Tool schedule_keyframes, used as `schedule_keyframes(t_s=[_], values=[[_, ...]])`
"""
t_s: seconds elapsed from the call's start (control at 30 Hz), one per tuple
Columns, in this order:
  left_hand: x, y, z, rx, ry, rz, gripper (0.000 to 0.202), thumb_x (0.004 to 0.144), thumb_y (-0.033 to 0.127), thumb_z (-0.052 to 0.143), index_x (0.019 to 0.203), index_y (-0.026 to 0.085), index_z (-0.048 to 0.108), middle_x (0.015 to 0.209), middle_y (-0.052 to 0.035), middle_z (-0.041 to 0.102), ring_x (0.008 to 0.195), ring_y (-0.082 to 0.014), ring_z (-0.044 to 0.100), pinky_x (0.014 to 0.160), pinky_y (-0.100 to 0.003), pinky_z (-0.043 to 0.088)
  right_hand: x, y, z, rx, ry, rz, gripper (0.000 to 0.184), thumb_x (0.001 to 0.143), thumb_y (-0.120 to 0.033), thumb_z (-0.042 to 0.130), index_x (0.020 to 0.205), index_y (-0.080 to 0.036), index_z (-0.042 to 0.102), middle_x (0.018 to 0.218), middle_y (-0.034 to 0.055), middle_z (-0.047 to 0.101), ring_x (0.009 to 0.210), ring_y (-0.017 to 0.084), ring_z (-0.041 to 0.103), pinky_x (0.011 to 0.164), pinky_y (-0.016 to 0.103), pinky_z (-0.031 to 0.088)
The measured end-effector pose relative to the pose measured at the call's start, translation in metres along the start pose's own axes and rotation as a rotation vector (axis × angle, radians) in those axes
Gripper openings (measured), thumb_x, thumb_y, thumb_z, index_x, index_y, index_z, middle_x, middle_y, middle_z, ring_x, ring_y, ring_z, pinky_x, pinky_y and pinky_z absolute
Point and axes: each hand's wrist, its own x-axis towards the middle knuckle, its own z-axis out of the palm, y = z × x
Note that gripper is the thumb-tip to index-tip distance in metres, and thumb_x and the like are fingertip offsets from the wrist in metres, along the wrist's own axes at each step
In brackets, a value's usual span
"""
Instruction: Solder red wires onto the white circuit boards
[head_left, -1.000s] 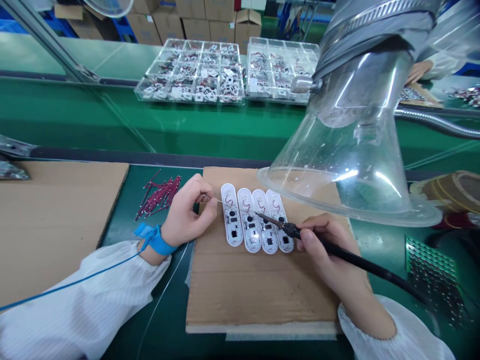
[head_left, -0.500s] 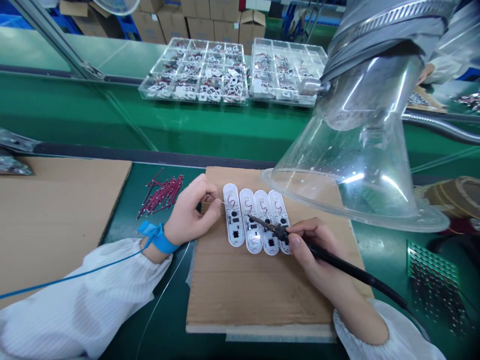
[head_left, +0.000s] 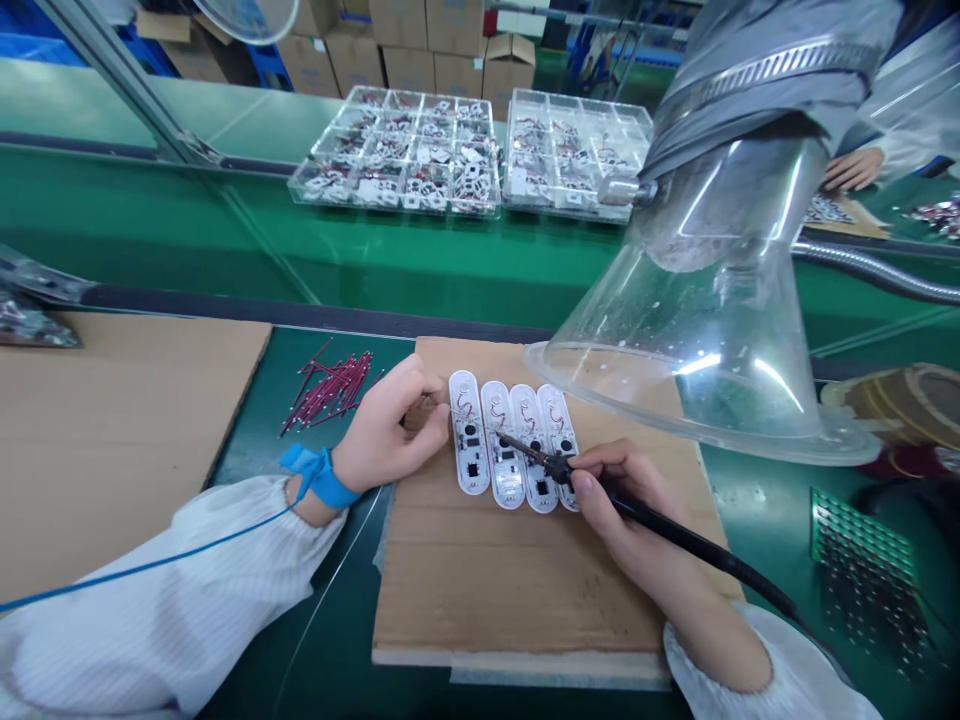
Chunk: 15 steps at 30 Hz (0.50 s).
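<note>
Apparently soldering: my right hand [head_left: 637,505] grips the iron [head_left: 559,468] at a white board [head_left: 508,488], left hand [head_left: 394,425] curled, hold unclear; next calls for steadiness.

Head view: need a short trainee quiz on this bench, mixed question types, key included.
1. Multiple choice: the right hand holds a soldering iron. Counting from the left of the picture, over which of the four white boards does its tip appear?
A) first
B) second
C) fourth

2. True or false: the green panel lies beyond the right edge of the cardboard under the boards.

3. Open: what colour are the loose wire pieces piled beside the left hand?

Key:
1. B
2. True
3. Dark red
</note>
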Motion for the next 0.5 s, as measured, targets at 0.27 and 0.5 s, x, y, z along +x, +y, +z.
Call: schedule_keyframes(t_s=[0.27,0.5], values=[[-0.004,-0.002,-0.022,0.009,0.049,-0.188,0.016,0.098,0.009,0.057,0.092,0.022,0.052,0.079,0.0026,0.044,0.069,-0.0142,0.043,0.064,-0.031,0.036,0.001,-0.005,-0.001,-0.055,-0.041,0.015,0.008,0.098,-0.032,0.072,0.097,-0.025,0.073,0.081,0.0020,0.078,0.069,0.017,0.075,0.060,0.026,0.058],[-0.019,-0.020,-0.023,-0.020,0.118,-0.227,0.014,0.099,0.011,0.058,0.093,0.022,0.053,0.079,0.0026,0.042,0.069,-0.0144,0.045,0.064,-0.031,0.038,-0.005,0.000,-0.017,-0.029,-0.032,0.029,0.016,0.103,-0.041,0.073,0.100,-0.025,0.073,0.084,0.0040,0.078,0.070,0.019,0.076,0.063,0.027,0.062]])
